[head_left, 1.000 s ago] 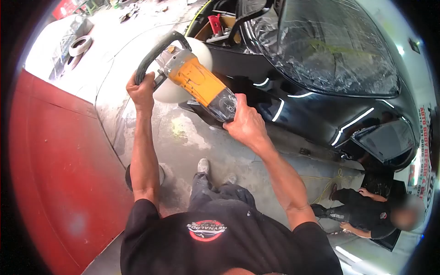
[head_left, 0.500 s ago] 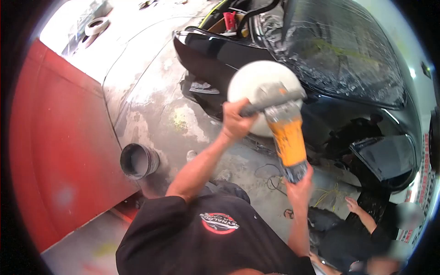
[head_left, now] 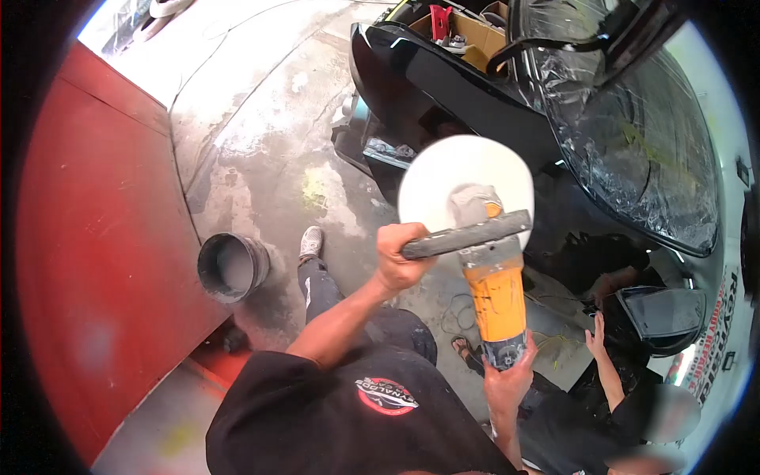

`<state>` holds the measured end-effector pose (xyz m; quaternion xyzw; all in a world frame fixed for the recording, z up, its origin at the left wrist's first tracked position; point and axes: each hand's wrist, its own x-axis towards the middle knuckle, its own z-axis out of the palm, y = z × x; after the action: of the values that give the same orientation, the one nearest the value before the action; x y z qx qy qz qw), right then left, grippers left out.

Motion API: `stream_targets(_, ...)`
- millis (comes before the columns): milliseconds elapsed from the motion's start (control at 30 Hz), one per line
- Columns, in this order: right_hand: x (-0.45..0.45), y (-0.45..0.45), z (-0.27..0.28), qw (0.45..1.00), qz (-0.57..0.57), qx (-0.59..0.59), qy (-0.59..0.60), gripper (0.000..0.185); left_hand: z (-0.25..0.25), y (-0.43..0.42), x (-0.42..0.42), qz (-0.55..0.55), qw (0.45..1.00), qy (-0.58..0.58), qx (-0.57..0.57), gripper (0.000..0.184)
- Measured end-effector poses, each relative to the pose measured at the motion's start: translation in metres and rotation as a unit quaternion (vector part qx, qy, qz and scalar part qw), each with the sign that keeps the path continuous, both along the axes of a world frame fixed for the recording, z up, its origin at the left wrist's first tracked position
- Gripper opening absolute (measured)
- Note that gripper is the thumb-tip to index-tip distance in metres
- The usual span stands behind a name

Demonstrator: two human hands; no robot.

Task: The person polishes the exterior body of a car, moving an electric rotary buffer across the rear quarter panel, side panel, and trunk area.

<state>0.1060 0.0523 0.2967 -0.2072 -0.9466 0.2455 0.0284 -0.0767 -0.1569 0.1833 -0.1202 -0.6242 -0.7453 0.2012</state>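
An orange and grey power polisher (head_left: 499, 297) with a large round white pad (head_left: 427, 178) is held in front of my torso. My left hand (head_left: 402, 257) is wrapped round its dark bar handle (head_left: 467, 235) near the left end. At the rear end of the tool body, my right hand (head_left: 508, 384) grips the dark housing. The pad overlaps the black car's body panel (head_left: 491, 119); whether it touches the paint I cannot tell. Its face toward the car is hidden.
Plastic film covers the car's glass (head_left: 633, 134). A box (head_left: 481, 39) of items sits at the car's far end. A bucket (head_left: 233, 267) stands beside the red panel (head_left: 119, 222). Another person (head_left: 609, 404) is low at right, one hand raised near the car window. Cords cross the floor.
The polisher and both my hands appear lower in view, with the bar still tilted. The view has shifted, showing more of my leg and shoe. The other person's hand has risen.
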Motion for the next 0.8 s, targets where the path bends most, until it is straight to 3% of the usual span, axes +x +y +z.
stream_targets(133, -0.036, -0.053, 0.004, 0.998, 0.045, 0.023, -0.035, 0.078, -0.005, -0.062, -0.017, 0.039, 0.999, -0.024, 0.028, 0.016)
stream_targets(433, -0.112, -0.140, 0.017, 0.991, 0.080, 0.031, -0.098, 0.084, 0.001, -0.158, -0.062, 0.150, 0.984, -0.092, 0.017, 0.016)
stream_targets(567, -0.141, -0.171, 0.028, 0.988, 0.109, 0.042, -0.101, 0.085, -0.001, -0.190, -0.087, 0.157, 0.983, -0.083, 0.036, 0.023)
stream_targets(800, -0.187, -0.223, 0.050, 0.984, 0.108, 0.084, -0.117, 0.082, -0.014, -0.230, -0.140, 0.136, 0.984, -0.062, 0.098, 0.012)
